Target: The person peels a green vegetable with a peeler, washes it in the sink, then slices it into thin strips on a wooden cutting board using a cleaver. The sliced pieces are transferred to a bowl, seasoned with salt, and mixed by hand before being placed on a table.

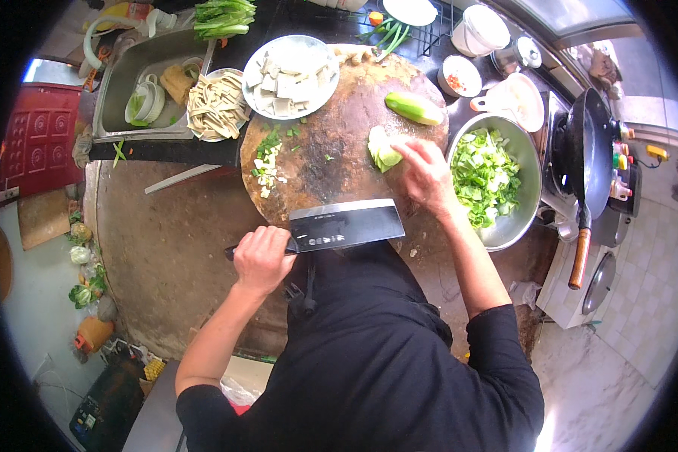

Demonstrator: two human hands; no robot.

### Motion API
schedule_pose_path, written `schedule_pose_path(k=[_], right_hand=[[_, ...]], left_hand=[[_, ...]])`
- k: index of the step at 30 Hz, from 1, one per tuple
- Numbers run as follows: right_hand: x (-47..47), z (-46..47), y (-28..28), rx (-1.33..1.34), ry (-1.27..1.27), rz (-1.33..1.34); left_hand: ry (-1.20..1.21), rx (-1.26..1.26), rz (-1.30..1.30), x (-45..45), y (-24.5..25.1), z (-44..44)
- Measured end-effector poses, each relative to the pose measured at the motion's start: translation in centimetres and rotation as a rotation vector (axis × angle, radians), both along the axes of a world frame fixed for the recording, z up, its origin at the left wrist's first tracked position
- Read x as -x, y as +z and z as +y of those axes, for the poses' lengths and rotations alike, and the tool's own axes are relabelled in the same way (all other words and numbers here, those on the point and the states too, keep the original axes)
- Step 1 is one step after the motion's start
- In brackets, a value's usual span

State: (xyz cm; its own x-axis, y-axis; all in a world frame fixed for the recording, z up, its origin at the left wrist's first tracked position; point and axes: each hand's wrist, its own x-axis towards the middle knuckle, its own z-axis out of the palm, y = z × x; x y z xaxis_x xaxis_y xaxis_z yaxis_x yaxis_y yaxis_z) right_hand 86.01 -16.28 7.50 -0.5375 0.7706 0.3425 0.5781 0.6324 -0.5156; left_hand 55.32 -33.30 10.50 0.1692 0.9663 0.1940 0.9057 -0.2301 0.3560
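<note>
My left hand (pixel 264 260) is closed around the dark handle of a Chinese cleaver (pixel 347 225), whose broad blade lies over the near edge of a round wooden chopping block (pixel 344 147). At the block's right side, my right hand (pixel 429 175) has its fingertips against a small stack of pale green vegetable slices (pixel 383 150); whether it grips them I cannot tell. Behind them lies a peeled green vegetable piece (pixel 414 108). Chopped scallion (pixel 266 161) is scattered on the block's left side. A steel bowl of chopped leafy greens (pixel 486 175) stands right of my right hand.
A plate of white tofu pieces (pixel 291 76) rests on the block's far left edge, beside a plate of tan strips (pixel 217 104). A sink (pixel 152 85) is at the far left. To the right, a wok (pixel 590 152) stands at the stove, its wooden handle (pixel 580 260) pointing towards me.
</note>
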Motion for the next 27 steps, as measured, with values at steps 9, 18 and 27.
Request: schedule_pose_path(k=[9, 18, 27], right_hand=[[2.0, 2.6, -2.8, 0.14, 0.134, -0.294], [1.9, -2.2, -3.2, 0.035, -0.234, -0.157], [1.0, -2.9, -2.8, -0.013, -0.125, -0.007]], left_hand=[[0.516, 0.112, -0.324, 0.4, 0.0, -0.5], [0.518, 0.122, -0.459, -1.9, 0.5, 2.6], [-0.107, 0.006, 0.001, -5.5, 0.8, 9.6]])
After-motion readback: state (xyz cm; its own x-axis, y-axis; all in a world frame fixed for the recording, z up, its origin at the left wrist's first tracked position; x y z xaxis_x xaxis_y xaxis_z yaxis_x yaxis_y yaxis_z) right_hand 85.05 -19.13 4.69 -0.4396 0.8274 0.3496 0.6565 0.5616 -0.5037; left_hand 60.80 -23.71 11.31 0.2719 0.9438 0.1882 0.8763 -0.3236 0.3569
